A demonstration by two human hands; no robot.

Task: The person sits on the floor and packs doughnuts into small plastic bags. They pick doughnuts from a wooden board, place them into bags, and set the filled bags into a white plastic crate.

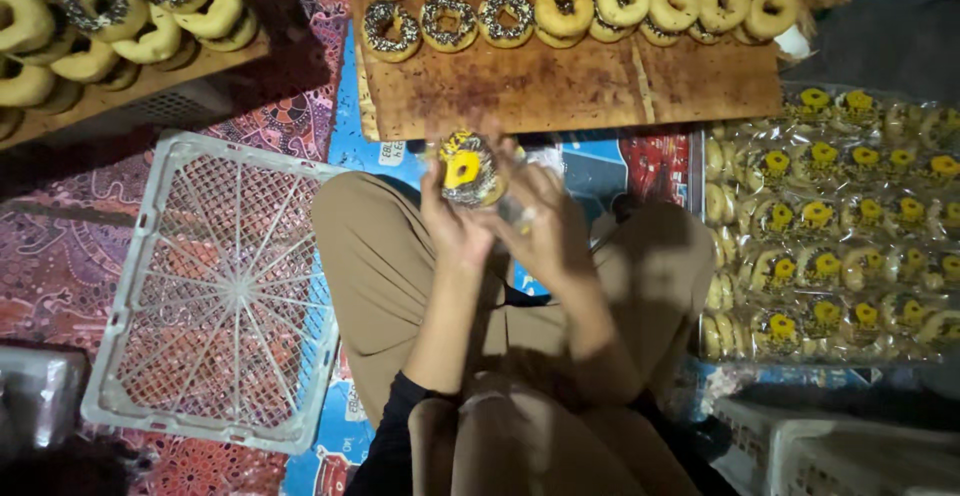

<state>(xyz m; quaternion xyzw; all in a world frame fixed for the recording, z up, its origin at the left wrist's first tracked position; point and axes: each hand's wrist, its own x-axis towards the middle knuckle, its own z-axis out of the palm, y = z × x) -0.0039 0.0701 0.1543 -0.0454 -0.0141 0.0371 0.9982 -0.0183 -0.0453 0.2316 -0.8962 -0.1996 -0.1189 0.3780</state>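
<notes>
Both hands, left (pixel 455 221) and right (pixel 545 226), grip a wrapped doughnut (pixel 466 168), fingers partly hiding it.

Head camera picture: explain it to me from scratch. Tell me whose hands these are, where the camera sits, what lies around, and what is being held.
There is no machine here. A person sits cross-legged on a patterned floor mat and wears a camera on the head, so the single picture looks straight down at their own lap and hands.

The left hand and the right hand together hold a wrapped doughnut with a yellow label in its middle and dark sprinkles.

Just beyond the hands lies a wooden board with rows of unwrapped doughnuts, some plain yellow and some sprinkled. A second board with doughnuts sits at the upper left. To the person's left lies a white plastic crate. To the right is a tray of wrapped doughnuts, all with yellow labels.
</notes>
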